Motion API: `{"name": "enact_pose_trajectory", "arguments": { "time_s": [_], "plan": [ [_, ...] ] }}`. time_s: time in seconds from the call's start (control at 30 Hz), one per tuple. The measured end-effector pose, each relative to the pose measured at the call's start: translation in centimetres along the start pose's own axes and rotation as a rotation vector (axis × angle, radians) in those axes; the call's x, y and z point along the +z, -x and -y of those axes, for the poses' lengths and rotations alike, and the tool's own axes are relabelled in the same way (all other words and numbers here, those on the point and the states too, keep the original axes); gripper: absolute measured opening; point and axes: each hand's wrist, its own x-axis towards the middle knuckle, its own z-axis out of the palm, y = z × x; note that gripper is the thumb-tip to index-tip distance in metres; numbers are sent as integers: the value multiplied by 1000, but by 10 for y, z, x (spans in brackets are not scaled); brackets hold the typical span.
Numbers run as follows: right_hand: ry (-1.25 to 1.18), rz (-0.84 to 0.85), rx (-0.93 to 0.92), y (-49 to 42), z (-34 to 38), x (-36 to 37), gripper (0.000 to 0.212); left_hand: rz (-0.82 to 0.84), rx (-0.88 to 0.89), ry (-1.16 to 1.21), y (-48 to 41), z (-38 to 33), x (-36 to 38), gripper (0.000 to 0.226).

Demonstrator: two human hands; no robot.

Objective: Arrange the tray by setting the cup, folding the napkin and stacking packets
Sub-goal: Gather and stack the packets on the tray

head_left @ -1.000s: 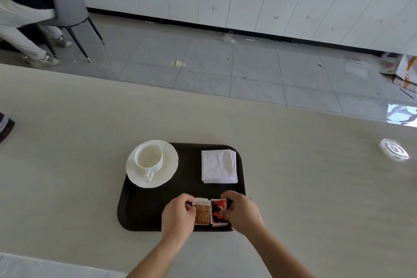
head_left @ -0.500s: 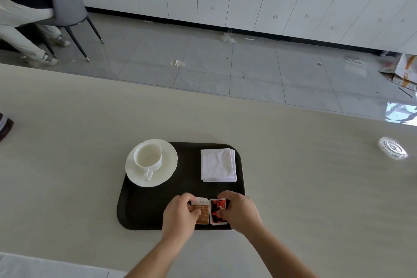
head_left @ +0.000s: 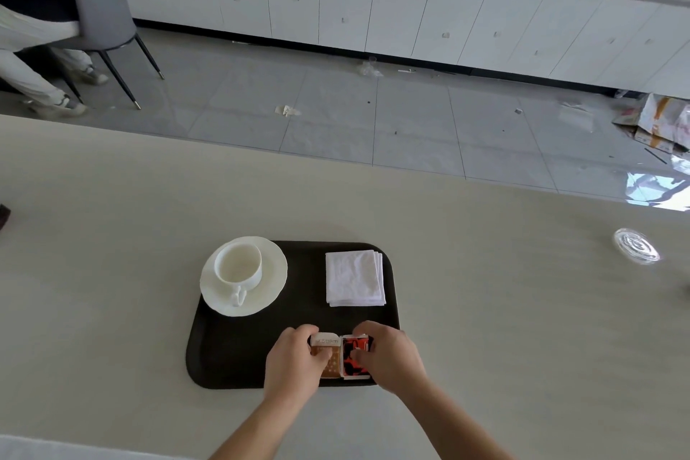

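— So, what is lying on the pale counter [head_left: 112,273]?
— A dark tray [head_left: 231,355] is sitting near its front edge, with a white saucer [head_left: 274,274] overhanging the far left corner and a folded white napkin [head_left: 354,278] lying far right.
— And the cup [head_left: 239,267]?
— It is standing upright on the saucer (handle pointing toward the wearer).
— What are the hands doing?
— The left hand [head_left: 295,360] is curling its fingers around a brown packet [head_left: 333,366]; the right hand [head_left: 392,355] is gripping a red packet [head_left: 351,366]. Both packets are touching at the tray's near edge, perhaps atop others; hard to tell.
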Motion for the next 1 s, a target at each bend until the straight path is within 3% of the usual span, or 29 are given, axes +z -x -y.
{"name": "enact_pose_trajectory", "arguments": {
  "time_s": [0.33,0.57,1.0],
  "plan": [
    [-12,-37,2,6,1,-1,40,-18,-5,11,5,-1,-1,44],
    [-7,-104,9,11,-1,-2,30,-20,-28,38,8,3,-2,37],
    [-65,-97,16,13,0,-4,32,-25,-27,31,8,3,-5,34]
  ]
}}
